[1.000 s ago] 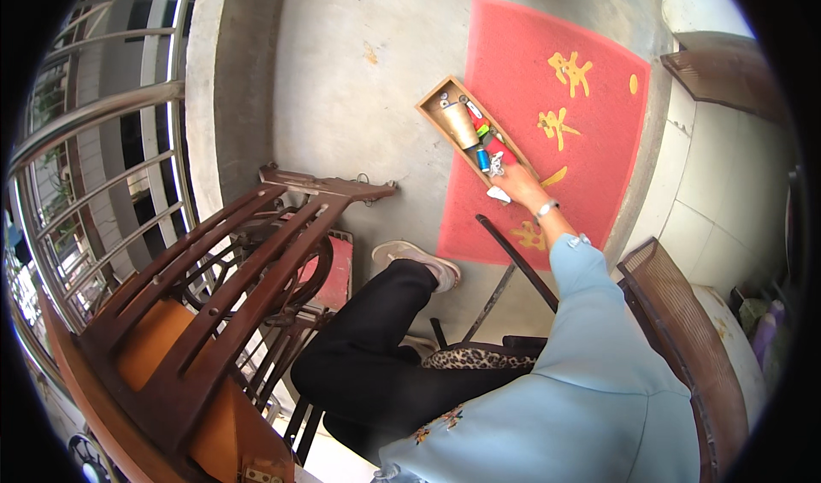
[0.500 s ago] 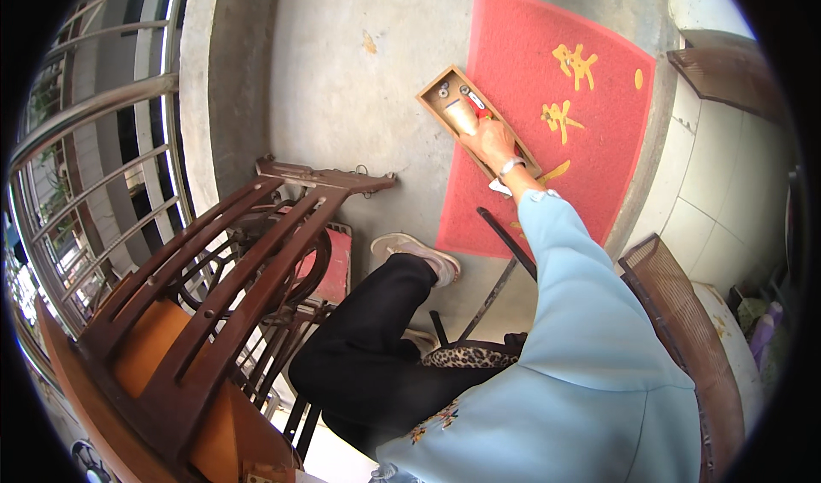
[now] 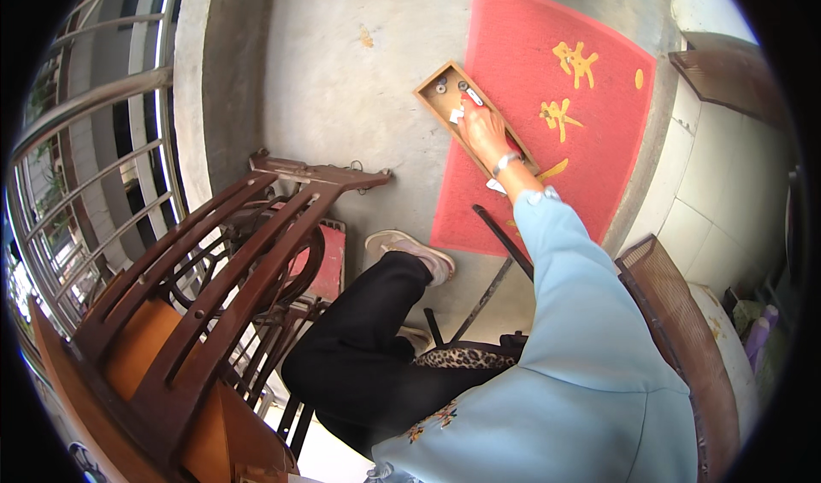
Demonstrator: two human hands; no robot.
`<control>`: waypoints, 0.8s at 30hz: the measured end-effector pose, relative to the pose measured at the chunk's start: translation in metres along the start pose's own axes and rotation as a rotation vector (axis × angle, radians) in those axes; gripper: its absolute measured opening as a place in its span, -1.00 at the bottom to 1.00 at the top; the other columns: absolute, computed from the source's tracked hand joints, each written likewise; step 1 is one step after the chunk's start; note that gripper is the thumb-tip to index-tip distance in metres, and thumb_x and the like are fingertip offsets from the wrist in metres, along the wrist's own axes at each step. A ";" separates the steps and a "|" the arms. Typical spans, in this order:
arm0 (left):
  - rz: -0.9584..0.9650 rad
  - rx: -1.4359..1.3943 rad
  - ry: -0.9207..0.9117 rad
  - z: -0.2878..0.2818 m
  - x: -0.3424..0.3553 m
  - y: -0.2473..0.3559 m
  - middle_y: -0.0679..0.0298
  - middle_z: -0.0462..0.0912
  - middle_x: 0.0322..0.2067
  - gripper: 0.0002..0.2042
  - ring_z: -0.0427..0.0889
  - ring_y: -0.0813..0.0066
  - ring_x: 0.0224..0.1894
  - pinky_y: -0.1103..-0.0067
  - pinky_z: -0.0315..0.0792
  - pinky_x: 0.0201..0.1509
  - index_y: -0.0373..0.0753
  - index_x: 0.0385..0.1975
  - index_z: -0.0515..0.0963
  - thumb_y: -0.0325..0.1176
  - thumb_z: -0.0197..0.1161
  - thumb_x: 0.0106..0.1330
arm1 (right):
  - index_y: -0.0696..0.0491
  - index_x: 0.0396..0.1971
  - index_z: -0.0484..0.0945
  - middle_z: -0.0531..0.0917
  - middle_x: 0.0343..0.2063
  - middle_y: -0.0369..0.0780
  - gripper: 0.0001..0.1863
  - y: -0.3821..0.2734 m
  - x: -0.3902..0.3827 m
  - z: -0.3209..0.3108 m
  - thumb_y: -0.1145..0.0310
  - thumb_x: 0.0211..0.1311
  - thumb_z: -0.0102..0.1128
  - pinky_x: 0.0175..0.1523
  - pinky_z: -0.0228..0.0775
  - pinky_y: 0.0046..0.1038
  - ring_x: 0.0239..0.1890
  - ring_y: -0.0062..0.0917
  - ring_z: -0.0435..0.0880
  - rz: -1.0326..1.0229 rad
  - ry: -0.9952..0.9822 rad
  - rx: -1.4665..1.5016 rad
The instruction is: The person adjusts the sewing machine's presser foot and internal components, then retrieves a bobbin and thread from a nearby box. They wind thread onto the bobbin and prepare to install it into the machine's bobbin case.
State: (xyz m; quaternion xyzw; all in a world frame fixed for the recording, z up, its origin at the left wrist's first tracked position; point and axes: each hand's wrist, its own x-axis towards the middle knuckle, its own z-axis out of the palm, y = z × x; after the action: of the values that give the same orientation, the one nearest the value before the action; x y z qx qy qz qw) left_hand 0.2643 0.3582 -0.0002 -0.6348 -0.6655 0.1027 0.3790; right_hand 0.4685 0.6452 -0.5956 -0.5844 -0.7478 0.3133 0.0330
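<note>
My right hand [image 3: 483, 132], in a light blue sleeve, reaches into a narrow wooden box [image 3: 425, 99] that lies across the edge of a red mat [image 3: 611, 132]. The fingers are curled over the contents; what they grip is mostly hidden, with a small white piece [image 3: 457, 115] showing beside them. Small round metal pieces [image 3: 440, 87] lie at the box's far end, near a small white-and-red item [image 3: 474, 97]. A white scrap [image 3: 493, 185] is by the box's near end. My left hand is out of view.
A dark wooden sewing-machine stand [image 3: 197, 329] with a treadle stands at my left beside a metal railing [image 3: 128, 85]. My legs [image 3: 359, 338] are below. A dark stool leg [image 3: 500, 235], a mesh-backed chair [image 3: 684, 338] and a tiled wall [image 3: 710, 184] are at the right.
My right hand has moved up from the box's near end, deeper into it, and now covers the gold cone and the coloured spools that showed earlier. The view has shifted slightly.
</note>
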 end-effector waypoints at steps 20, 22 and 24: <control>-0.160 0.101 0.053 0.000 -0.015 0.008 -0.03 0.62 -0.07 -0.65 0.65 0.16 -0.12 0.37 0.55 -0.11 -0.36 0.13 0.45 -0.24 0.18 0.50 | 0.12 -0.14 0.47 0.71 -0.27 0.05 -0.76 -0.003 0.086 0.055 0.28 0.34 0.15 -0.12 0.54 -0.04 -0.19 -0.02 0.72 0.019 -0.136 -0.134; -0.157 0.095 0.056 -0.001 -0.015 0.005 -0.03 0.62 -0.06 -0.65 0.65 0.16 -0.12 0.37 0.56 -0.10 -0.36 0.13 0.45 -0.25 0.18 0.50 | 0.10 -0.14 0.49 0.72 -0.22 0.06 -0.79 0.002 0.091 0.058 0.30 0.38 0.03 -0.03 0.54 -0.03 -0.13 -0.03 0.73 0.053 -0.158 -0.164; -0.157 0.095 0.059 0.000 -0.015 0.005 -0.03 0.62 -0.06 -0.65 0.65 0.15 -0.11 0.37 0.56 -0.10 -0.36 0.13 0.45 -0.25 0.18 0.50 | 0.10 -0.16 0.49 0.72 -0.27 0.06 -0.78 0.005 0.088 0.056 0.27 0.36 0.06 -0.07 0.55 -0.04 -0.15 -0.03 0.74 0.032 -0.110 -0.114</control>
State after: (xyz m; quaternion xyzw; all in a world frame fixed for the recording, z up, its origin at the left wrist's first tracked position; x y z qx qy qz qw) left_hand 0.2666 0.3456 -0.0090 -0.5647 -0.6962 0.0855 0.4349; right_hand 0.4221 0.7002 -0.6713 -0.5792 -0.7556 0.3022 -0.0464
